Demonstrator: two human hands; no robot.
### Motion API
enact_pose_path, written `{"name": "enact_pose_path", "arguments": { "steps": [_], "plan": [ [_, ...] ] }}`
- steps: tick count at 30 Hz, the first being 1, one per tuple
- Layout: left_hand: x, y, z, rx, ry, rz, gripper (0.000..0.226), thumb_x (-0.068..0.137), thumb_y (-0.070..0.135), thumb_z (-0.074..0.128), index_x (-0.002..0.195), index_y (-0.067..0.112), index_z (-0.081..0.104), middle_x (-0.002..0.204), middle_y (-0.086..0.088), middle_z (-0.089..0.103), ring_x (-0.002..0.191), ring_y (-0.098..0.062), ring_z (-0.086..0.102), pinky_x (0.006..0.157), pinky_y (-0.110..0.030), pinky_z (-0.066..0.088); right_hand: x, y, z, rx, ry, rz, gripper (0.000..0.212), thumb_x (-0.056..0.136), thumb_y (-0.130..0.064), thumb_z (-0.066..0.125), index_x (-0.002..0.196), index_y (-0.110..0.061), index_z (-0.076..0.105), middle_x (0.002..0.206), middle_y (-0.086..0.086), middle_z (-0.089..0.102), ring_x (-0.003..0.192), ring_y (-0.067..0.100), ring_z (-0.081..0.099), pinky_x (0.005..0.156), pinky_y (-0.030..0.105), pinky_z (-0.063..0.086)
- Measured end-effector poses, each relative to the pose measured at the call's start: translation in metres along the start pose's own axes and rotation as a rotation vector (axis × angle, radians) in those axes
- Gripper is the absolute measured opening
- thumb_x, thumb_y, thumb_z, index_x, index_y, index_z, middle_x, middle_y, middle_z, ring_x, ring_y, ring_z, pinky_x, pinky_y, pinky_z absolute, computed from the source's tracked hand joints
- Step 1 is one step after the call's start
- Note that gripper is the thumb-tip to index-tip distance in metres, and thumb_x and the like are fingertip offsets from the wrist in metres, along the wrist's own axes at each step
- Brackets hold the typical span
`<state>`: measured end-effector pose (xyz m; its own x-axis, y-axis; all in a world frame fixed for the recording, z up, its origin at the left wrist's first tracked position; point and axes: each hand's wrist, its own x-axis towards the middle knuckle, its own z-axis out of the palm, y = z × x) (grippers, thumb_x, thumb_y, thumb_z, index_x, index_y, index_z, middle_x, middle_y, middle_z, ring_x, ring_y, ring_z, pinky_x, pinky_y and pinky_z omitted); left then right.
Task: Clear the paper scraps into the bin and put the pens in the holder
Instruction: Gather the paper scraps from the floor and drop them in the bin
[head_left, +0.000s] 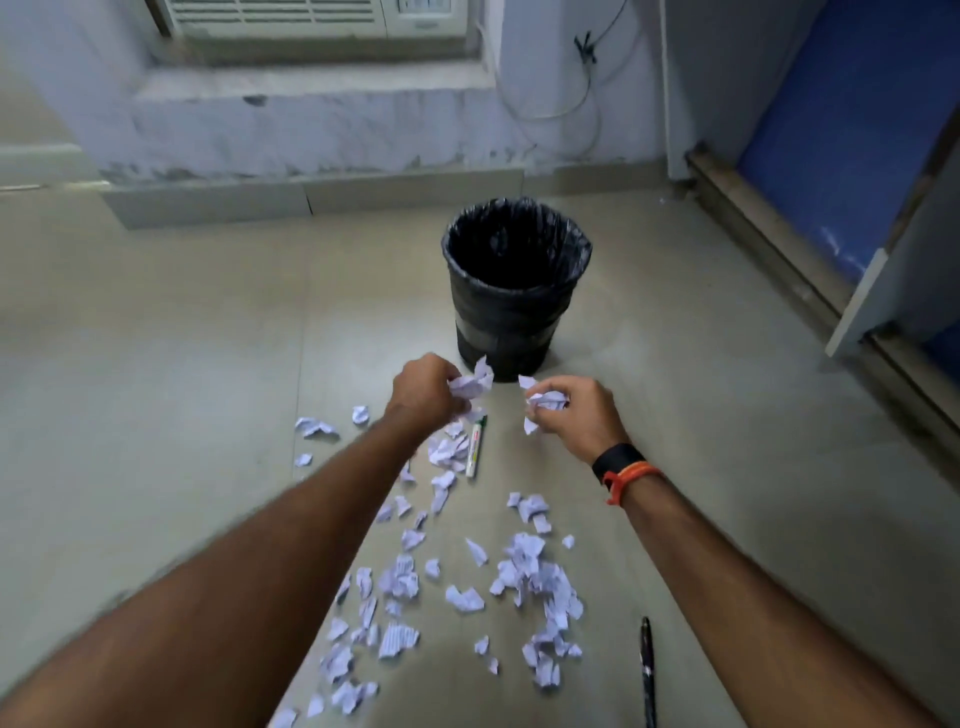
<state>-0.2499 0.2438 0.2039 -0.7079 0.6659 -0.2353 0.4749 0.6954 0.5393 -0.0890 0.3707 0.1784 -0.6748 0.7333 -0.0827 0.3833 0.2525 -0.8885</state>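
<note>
Paper scraps (530, 577) litter the floor (156, 364) before the black-lined bin (514, 291); their printed lines are too blurred to read. The left hand (423, 387) clutches a crumpled wad (472, 384), the right hand (576, 415) another (543, 402). The marker (475, 447) has an illegible label and is partly hidden by scraps. The frame's edge cuts off the black pen (647, 670).

Open bin (517, 291) mouth, unobstructed

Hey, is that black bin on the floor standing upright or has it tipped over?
Upright. The bin stands on its base on the floor, its open, bag-lined mouth facing up. Whether anything lies inside, I cannot tell; the interior is dark.
</note>
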Motion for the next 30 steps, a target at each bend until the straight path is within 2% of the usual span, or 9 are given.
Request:
{"name": "enact_pose_path", "arguments": {
  "steps": [6,10,13,16,18,20,22,26,30],
  "plan": [
    [0.067,0.052,-0.053,-0.665,-0.078,-0.134,0.016,0.078,0.004,0.077,0.078,0.005,0.061,0.095,-0.019,0.071,0.069,-0.023,0.071,0.078,-0.035,0.061,0.081,-0.06,-0.027,0.129,0.105,-0.034,0.016,0.074,0.005,0.075,0.088,-0.003,0.074,0.081,0.011,0.069,0.064,0.015,0.065,0.057,0.018,0.057],
    [0.104,0.082,-0.074,-0.883,-0.139,-0.216,0.017,0.089,-0.005,0.061,0.079,0.005,0.052,0.093,-0.013,0.062,0.064,-0.015,0.066,0.06,-0.02,0.059,0.131,-0.074,-0.032,0.206,0.148,0.084,0.017,0.073,0.007,0.075,0.085,-0.004,0.072,0.086,0.011,0.068,0.067,0.017,0.065,0.055,0.021,0.059],
    [0.125,0.098,-0.076,-0.999,-0.221,-0.362,0.023,0.099,0.004,0.048,0.076,0.003,0.045,0.07,-0.012,0.057,0.038,-0.011,0.061,0.045,-0.011,0.048,0.156,-0.07,-0.026,0.288,0.164,0.205,0.017,0.07,0.007,0.077,0.071,-0.008,0.069,0.088,0.012,0.071,0.071,0.02,0.068,0.064,0.03,0.062],
    [0.145,0.104,-0.072,-1.037,-0.278,-0.398,0.02,0.102,0.011,0.043,0.085,0.002,0.049,0.1,-0.017,0.061,0.088,-0.018,0.068,0.07,-0.012,0.053,0.178,-0.061,-0.022,0.418,0.191,0.286,0.015,0.069,0.002,0.078,0.065,-0.011,0.071,0.084,0.007,0.072,0.084,0.025,0.072,0.084,0.042,0.059],
    [0.16,0.103,-0.07,-1.121,-0.272,-0.422,0.019,0.102,0.016,0.045,0.103,-0.002,0.052,0.125,-0.017,0.052,0.106,-0.025,0.063,0.069,-0.016,0.054,0.187,-0.063,-0.018,0.46,0.2,0.276,0.014,0.076,-0.003,0.074,0.09,-0.001,0.073,0.095,0.018,0.072,0.09,0.03,0.07,0.09,0.048,0.056],
    [0.171,0.104,-0.066,-1.176,-0.226,-0.399,0.032,0.101,0.018,0.043,0.127,0.001,0.047,0.137,-0.014,0.047,0.121,-0.032,0.055,0.062,-0.021,0.056,0.19,-0.069,-0.012,0.494,0.22,0.284,0.041,0.083,-0.001,0.067,0.123,0.004,0.059,0.102,0.022,0.067,0.084,0.03,0.067,0.09,0.046,0.056],
    [0.176,0.105,-0.062,-1.177,-0.231,-0.35,0.035,0.101,0.019,0.039,0.131,0.001,0.046,0.143,-0.018,0.044,0.124,-0.036,0.053,0.056,-0.023,0.057,0.188,-0.076,-0.009,0.475,0.218,0.264,0.055,0.086,0.003,0.063,0.138,-0.003,0.048,0.105,0.011,0.062,0.082,0.025,0.066,0.087,0.04,0.057],
    [0.159,0.087,-0.063,-1.195,-0.183,-0.292,0.034,0.101,0.011,0.043,0.132,-0.003,0.046,0.135,-0.018,0.046,0.122,-0.026,0.052,0.087,-0.023,0.053,0.173,-0.076,-0.002,0.382,0.265,0.214,0.033,0.081,0.008,0.064,0.112,-0.003,0.069,0.079,0.005,0.068,0.077,0.025,0.073,0.082,0.035,0.06],
    [0.115,0.032,-0.063,-1.065,-0.216,-0.235,0.014,0.097,0.006,0.052,0.105,-0.001,0.062,0.102,-0.015,0.063,0.09,-0.019,0.063,0.071,-0.018,0.058,0.132,-0.078,0.031,0.551,0.107,0.133,0.013,0.082,0.012,0.065,0.095,0.009,0.068,0.083,0.014,0.067,0.077,0.023,0.069,0.074,0.03,0.062]
  ]
}}
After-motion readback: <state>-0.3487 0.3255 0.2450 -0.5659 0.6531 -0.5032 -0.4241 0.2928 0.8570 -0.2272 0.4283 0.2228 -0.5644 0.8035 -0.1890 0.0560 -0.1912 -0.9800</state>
